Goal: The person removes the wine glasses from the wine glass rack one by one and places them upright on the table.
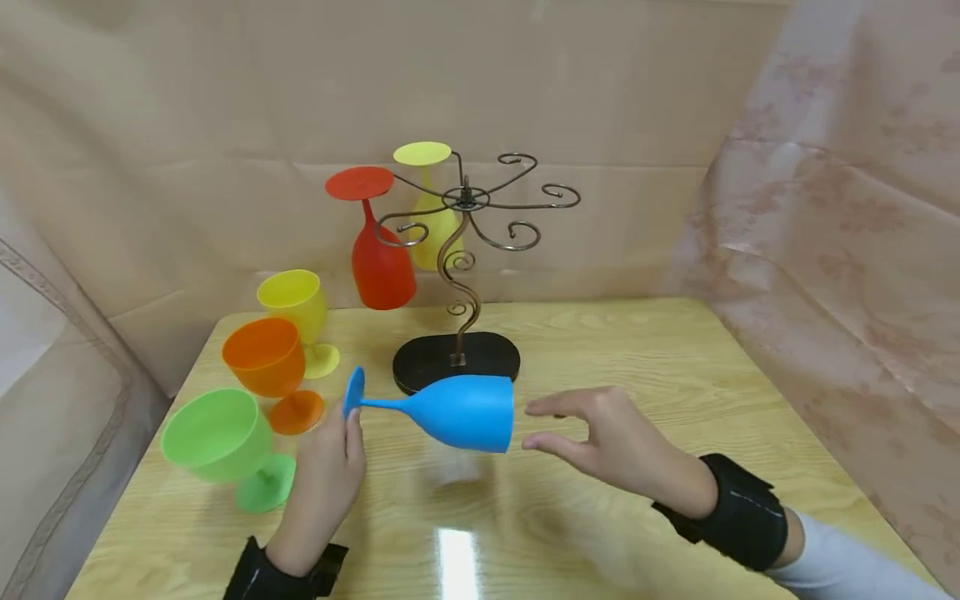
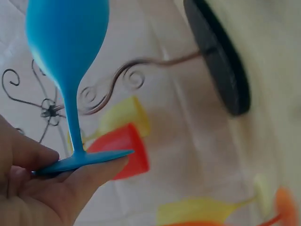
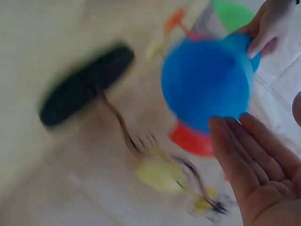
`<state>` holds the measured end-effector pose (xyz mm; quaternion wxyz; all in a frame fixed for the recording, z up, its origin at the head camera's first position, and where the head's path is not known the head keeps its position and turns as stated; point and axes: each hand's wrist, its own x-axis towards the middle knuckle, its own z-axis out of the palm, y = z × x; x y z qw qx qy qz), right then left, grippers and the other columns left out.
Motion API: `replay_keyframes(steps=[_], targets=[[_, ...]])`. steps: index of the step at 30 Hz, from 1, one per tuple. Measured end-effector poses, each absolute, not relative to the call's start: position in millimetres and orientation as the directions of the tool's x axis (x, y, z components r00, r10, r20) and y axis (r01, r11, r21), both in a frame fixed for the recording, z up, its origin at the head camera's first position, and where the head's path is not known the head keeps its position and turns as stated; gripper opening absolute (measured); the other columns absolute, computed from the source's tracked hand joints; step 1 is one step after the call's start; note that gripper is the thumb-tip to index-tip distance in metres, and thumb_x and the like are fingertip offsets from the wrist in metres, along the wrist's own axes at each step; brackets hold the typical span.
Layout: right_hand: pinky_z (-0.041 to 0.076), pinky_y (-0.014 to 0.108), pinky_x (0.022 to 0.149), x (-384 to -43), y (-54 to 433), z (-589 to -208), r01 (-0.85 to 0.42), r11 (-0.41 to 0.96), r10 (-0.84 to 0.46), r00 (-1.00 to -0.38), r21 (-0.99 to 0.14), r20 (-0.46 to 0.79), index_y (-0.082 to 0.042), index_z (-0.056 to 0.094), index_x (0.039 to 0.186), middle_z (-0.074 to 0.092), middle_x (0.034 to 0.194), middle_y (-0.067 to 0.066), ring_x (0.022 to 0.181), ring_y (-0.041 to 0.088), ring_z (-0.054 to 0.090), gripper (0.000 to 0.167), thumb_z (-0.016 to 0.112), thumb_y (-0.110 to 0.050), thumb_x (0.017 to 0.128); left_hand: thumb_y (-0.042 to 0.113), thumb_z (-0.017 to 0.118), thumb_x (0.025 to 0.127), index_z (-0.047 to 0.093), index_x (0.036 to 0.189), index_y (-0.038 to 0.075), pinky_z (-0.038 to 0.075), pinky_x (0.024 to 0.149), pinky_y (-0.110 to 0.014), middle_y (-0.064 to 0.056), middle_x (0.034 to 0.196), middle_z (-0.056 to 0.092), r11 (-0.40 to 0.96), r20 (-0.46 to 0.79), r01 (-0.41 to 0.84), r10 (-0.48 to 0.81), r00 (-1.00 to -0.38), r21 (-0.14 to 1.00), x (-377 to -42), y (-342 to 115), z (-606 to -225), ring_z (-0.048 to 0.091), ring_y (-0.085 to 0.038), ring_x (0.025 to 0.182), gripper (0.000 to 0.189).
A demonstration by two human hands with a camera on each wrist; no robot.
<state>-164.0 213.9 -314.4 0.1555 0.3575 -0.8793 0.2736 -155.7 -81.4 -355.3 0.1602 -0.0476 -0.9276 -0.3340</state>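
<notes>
While left hand [image 1: 330, 467] pinches blue goblet [image 1: 467, 412] foot [image 1: 355, 392], rim [image 1: 511, 415] faces right fingers [image 1: 562, 403]

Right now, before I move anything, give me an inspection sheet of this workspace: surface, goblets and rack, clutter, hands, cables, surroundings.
Surface: wood-grain table, bright reflection near the front.
Job's things: blue goblet held sideways; red goblet and pale yellow goblet upside down on the metal rack; bright yellow goblet, orange goblet and green goblet upright at left.
Clutter: nothing seen.
Hands: left hand pinches the blue goblet's foot; right hand near its rim, not touching.
Cables: nothing seen.
Surroundings: beige cloth behind, patterned cloth at right.
</notes>
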Motion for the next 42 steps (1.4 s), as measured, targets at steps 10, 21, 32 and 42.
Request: replay_keyframes(steps=[10, 21, 32, 42], targets=[[0.057, 0.024, 0.072, -162.9, 189.5, -366.7, -0.382, 0.318, -0.358, -0.896, -0.868, 0.263, 0.009, 0.067, 0.108, 0.072, 0.101, 0.024, 0.082, 0.004, 0.066, 0.027, 0.067, -0.011, 0.088, 0.007, 0.042, 0.101, 0.05, 0.087, -0.002, 0.024, 0.045, -0.016, 0.002, 0.059, 0.031, 0.637, 0.249, 0.147, -0.073, -0.966, 0.756, -149.7, -48.7, -380.5, 0.03, -0.008, 0.048, 0.019], [0.033, 0.018, 0.049, -192.9, 214.5, -326.5, -0.525, 0.515, -0.482, -0.831, -0.678, 0.278, -0.002, 0.052, 0.063, 0.037, 0.056, -0.006, 0.049, 0.001, 0.036, 0.029, 0.068, -0.008, 0.087, 0.023, 0.04, 0.104, 0.062, 0.103, -0.002, 0.056, 0.068, -0.028, -0.01, 0.081, 0.065, 0.539, 0.242, 0.266, 0.116, -0.963, 0.8, -156.6, -41.5, -402.6, 0.066, -0.018, 0.076, 0.033], [0.026, 0.026, 0.053, -315.8, 263.9, -267.4, -0.553, 0.833, -0.551, -0.827, 0.012, 0.116, -0.013, 0.031, 0.058, 0.022, 0.057, -0.004, 0.051, 0.013, 0.031, 0.047, 0.069, -0.006, 0.084, 0.029, 0.052, 0.099, 0.063, 0.123, 0.003, 0.05, 0.097, -0.049, -0.015, 0.124, 0.066, 0.743, 0.071, 0.22, 0.227, -0.971, 0.632, -164.3, -60.9, -392.6, 0.063, -0.032, 0.116, 0.037], [0.03, 0.028, 0.056, -373.1, 285.4, -302.0, -0.496, 0.868, -0.496, -0.867, -0.018, -0.042, -0.015, 0.031, 0.06, 0.024, 0.06, -0.004, 0.055, 0.014, 0.034, 0.045, 0.067, -0.009, 0.086, 0.025, 0.056, 0.097, 0.066, 0.118, 0.001, 0.052, 0.095, -0.048, -0.016, 0.12, 0.068, 0.739, 0.042, 0.214, 0.244, -0.969, 0.639, -155.2, -60.1, -402.5, 0.065, -0.032, 0.113, 0.034]])
